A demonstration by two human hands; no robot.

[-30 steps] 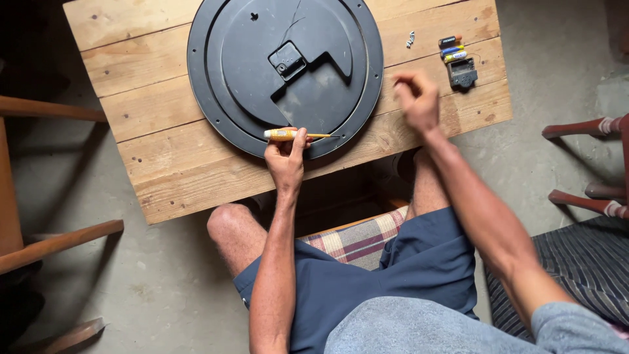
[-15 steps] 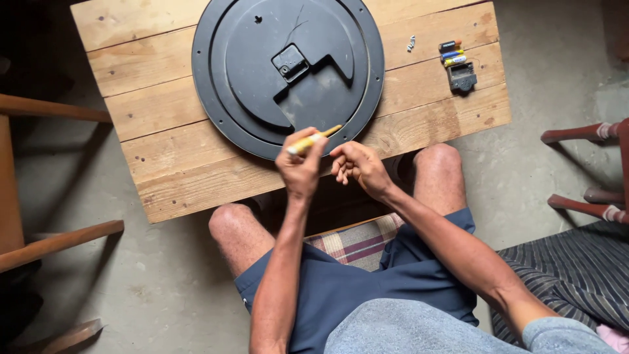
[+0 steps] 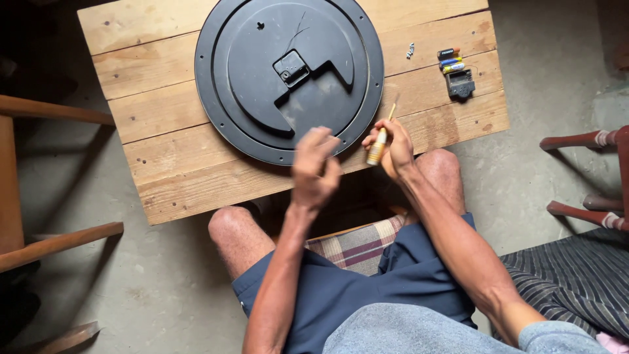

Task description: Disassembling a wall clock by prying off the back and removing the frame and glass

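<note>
Screwdriver clamped upright in right hand fingers; left hand blurred, its fingers' state unclear

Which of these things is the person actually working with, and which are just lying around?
In use:
- screwdriver, held in the right hand
- round black clock back, with the left hand at its near edge
- wooden table under it

Lying about:
- batteries
- small black module
- screw
- chairs
</note>
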